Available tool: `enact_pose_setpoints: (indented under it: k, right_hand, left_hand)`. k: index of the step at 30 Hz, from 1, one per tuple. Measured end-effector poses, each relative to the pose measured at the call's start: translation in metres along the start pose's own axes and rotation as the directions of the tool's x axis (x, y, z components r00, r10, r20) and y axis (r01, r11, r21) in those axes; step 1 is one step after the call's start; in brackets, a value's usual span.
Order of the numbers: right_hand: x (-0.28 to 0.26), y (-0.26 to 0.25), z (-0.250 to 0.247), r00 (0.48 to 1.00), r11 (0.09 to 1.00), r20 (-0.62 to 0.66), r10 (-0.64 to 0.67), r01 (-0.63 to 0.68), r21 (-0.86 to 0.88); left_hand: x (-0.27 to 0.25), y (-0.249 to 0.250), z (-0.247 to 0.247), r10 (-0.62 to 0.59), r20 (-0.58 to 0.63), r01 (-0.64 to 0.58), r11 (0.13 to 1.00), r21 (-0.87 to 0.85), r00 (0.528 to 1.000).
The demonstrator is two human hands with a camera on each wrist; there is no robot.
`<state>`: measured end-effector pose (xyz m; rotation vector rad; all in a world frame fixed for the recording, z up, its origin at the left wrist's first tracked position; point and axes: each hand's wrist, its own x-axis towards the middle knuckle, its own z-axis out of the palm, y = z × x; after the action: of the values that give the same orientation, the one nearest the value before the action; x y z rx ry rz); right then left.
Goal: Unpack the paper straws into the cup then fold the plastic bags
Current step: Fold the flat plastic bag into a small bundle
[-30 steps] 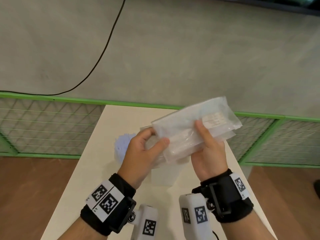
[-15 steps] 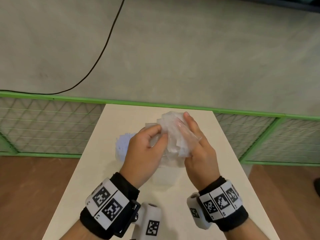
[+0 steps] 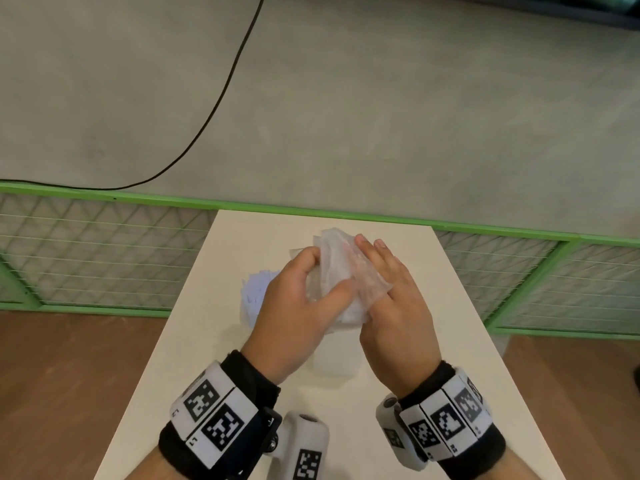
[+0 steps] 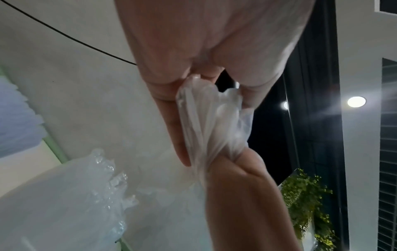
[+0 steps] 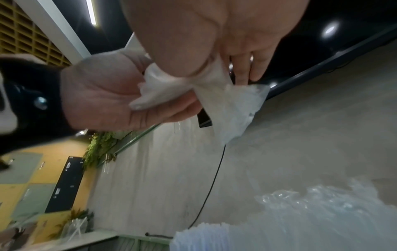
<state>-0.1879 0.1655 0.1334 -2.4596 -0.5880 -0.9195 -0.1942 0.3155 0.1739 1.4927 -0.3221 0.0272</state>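
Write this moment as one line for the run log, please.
step: folding plastic bag | left hand: grips bag | right hand: pinches bag | straws: in cup

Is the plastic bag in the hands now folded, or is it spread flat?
Folded, or bunched: the plastic bag is gathered small between the left hand and right hand. How neatly, cannot tell.

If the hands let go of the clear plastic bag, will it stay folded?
Probably not: the clear thin plastic bag looks floppy and creased, bunched between the left hand and right hand. It seems light and springy, so it may unfold.
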Motion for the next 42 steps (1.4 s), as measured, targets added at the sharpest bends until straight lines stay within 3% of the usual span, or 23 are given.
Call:
enact_pose_setpoints:
  k: [2,3,5,7,8,9,11,13,15,16,17,18,19,21,25,27,30,32,35,37,40,41,42]
  right_hand:
    - [0.004,-0.001,-0.008,0.986,0.986,0.163,-0.040,0.013,0.164]
    - [0.005,0.000,-0.015,0.960,0.950,0.277,-0.039,-0.050,0.308]
    - [0.010,-0.002,-0.031,0.897,0.756,0.441,0.033,-0.311,0.576]
    - [0.017,-0.004,-0.036,0.893,0.573,0.432,0.130,-0.423,0.702]
    - [0.020,-0.006,-0.033,0.904,0.614,0.396,0.158,-0.404,0.678]
    - [0.024,-0.013,-0.028,0.919,0.729,0.368,0.145,-0.351,0.588]
    - [0.021,-0.029,-0.012,0.934,0.952,0.350,0.066,-0.165,0.259]
    - [0.015,-0.041,0.000,0.924,0.998,0.380,0.045,-0.061,0.031]
    - [0.018,-0.050,0.006,0.906,0.993,0.420,0.047,-0.087,0.077]
    - [0.022,-0.052,0.007,0.903,0.953,0.424,0.073,-0.188,0.237]
    - [0.030,-0.053,0.008,0.907,0.814,0.395,0.148,-0.338,0.472]
    - [0.035,-0.052,0.007,0.905,0.603,0.337,0.261,-0.425,0.675]
    - [0.037,-0.050,0.005,0.886,0.436,0.282,0.368,-0.433,0.789]
    - [0.033,-0.042,0.009,0.826,0.368,0.279,0.490,-0.486,0.793]
    - [0.032,-0.043,0.021,0.743,0.305,0.435,0.509,-0.628,0.716]
    - [0.035,-0.049,0.022,0.759,0.321,0.361,0.542,-0.584,0.745]
    - [0.030,-0.049,0.025,0.835,0.539,0.173,0.523,-0.481,0.692]
    - [0.028,-0.049,0.027,0.866,0.678,0.073,0.495,-0.438,0.590]
    - [0.024,-0.044,0.028,0.871,0.708,0.018,0.492,-0.412,0.574]
    - [0.022,-0.041,0.025,0.809,0.593,0.110,0.577,-0.508,0.625]
    - [0.019,-0.036,0.023,0.624,0.127,0.423,0.657,-0.645,0.754]
    - [0.018,-0.033,0.023,0.621,0.104,0.439,0.649,-0.644,0.758]
    - [0.017,-0.032,0.022,0.649,0.156,0.402,0.646,-0.628,0.763]
  left_hand:
    - [0.003,-0.005,-0.008,-0.016,-0.019,0.016,1.000,-0.003,1.000]
    - [0.004,-0.008,-0.013,-0.028,-0.024,0.028,1.000,-0.003,0.999]
    - [0.005,-0.014,-0.023,-0.035,-0.025,0.036,0.999,0.033,0.999]
    - [0.005,-0.017,-0.028,-0.038,-0.012,0.038,0.998,0.052,0.999]
    - [0.005,-0.018,-0.029,-0.043,-0.004,0.043,0.998,0.047,0.999]
    - [0.005,-0.019,-0.029,-0.052,0.000,0.052,0.998,0.030,0.999]
    - [0.004,-0.018,-0.029,-0.074,0.012,0.074,0.996,-0.048,0.997]
    - [0.004,-0.016,-0.031,-0.120,0.054,0.127,0.981,-0.147,0.991]
    - [0.004,-0.014,-0.037,-0.136,0.090,0.153,0.966,-0.208,0.987]
    - [0.004,-0.014,-0.041,-0.132,0.093,0.149,0.965,-0.216,0.987]
    - [0.004,-0.015,-0.047,-0.121,0.089,0.138,0.968,-0.209,0.989]
    - [0.004,-0.018,-0.052,-0.108,0.088,0.124,0.973,-0.194,0.990]
    - [0.004,-0.020,-0.058,-0.102,0.096,0.118,0.977,-0.180,0.990]
    - [0.003,-0.023,-0.065,-0.101,0.120,0.120,0.979,-0.165,0.988]
    - [0.000,-0.021,-0.071,-0.039,0.160,0.057,0.992,-0.108,0.986]
    - [-0.001,-0.022,-0.076,0.010,0.149,0.006,0.994,-0.107,0.989]
    - [-0.003,-0.018,-0.085,0.057,0.178,-0.034,0.991,-0.130,0.982]
    - [-0.004,-0.018,-0.087,0.097,0.232,-0.097,0.995,-0.013,0.968]
    - [-0.006,-0.022,-0.086,0.084,0.254,-0.116,0.987,0.113,0.963]
    - [-0.006,-0.024,-0.082,0.053,0.217,-0.086,0.986,0.143,0.975]
    - [-0.003,-0.026,-0.074,0.039,0.177,-0.071,0.981,0.180,0.983]
    - [-0.002,-0.025,-0.070,0.044,0.179,-0.077,0.981,0.179,0.983]
    - [0.000,-0.024,-0.065,0.043,0.183,-0.072,0.986,0.152,0.982]
